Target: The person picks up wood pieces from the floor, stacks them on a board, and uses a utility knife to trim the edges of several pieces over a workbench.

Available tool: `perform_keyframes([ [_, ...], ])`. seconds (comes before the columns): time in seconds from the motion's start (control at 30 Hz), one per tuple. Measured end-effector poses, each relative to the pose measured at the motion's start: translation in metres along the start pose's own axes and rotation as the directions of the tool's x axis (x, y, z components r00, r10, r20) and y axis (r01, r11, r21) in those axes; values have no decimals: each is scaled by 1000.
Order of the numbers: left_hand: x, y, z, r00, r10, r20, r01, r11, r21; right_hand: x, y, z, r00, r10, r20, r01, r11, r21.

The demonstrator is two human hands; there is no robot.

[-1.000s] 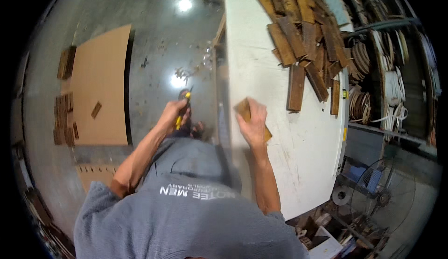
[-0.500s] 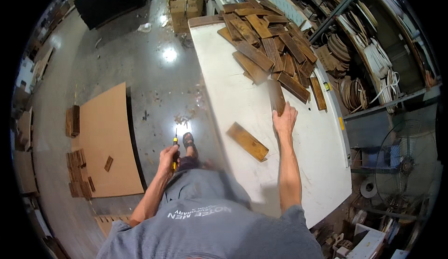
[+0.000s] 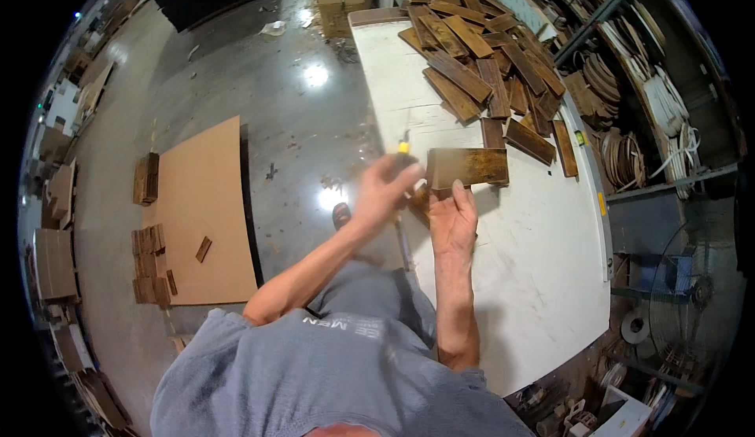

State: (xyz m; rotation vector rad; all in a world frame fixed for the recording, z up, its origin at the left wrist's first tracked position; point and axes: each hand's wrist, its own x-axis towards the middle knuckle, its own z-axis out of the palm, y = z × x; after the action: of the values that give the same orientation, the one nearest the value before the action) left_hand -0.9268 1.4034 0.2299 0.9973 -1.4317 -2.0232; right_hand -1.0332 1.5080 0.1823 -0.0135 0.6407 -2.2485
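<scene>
My right hand (image 3: 454, 221) grips a short dark-brown wood plank (image 3: 481, 167), held level above the white tabletop. Close by on its left is my left hand (image 3: 385, 193), blurred by motion. Its fingers are wrapped round a slim tool with a yellow-and-black handle (image 3: 403, 148) and a thin shaft, which looks like a screwdriver. Another wood plank (image 3: 419, 203) lies on the table, mostly hidden behind my hands. Farther up the table is a loose heap of similar planks (image 3: 491, 67).
The white table (image 3: 543, 295) has a yellow-marked level (image 3: 599, 201) along its right edge. On the floor to the left, a brown board (image 3: 206, 224) carries stacked wood pieces (image 3: 146, 260). A cardboard box (image 3: 342, 4) stands beyond, and shelves with coiled strips (image 3: 621, 158) line the right.
My right hand has drawn the plank back from the heap and turned it crosswise. My left hand has come up and right with the tool, beside the plank.
</scene>
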Motion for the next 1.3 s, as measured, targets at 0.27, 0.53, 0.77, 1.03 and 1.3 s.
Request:
perform_keyframes([
  [0.27, 10, 0, -17, 991, 115, 64, -112, 993, -37, -24, 11, 12, 989, 89, -118, -129, 905, -406],
  [0.53, 19, 30, -41, 694, 409, 593, -642, 724, 251, -18, -13, 4, 914, 405, 17, -404, 914, -37],
  [0.77, 21, 39, -26, 974, 223, -42, -224, 974, -27, -24, -46, 49, 786, -288, 547, 506, -210, -837],
  [1.03, 81, -14, -44, 982, -143, -122, 104, 953, -285, 101, -23, 4, 698, 217, 682, 711, -319, -626],
  [1.3, 53, -85, -127, 942, -324, -85, 302, 932, -199, 158, 19, -48, 725, 411, 553, 688, -395, -608],
])
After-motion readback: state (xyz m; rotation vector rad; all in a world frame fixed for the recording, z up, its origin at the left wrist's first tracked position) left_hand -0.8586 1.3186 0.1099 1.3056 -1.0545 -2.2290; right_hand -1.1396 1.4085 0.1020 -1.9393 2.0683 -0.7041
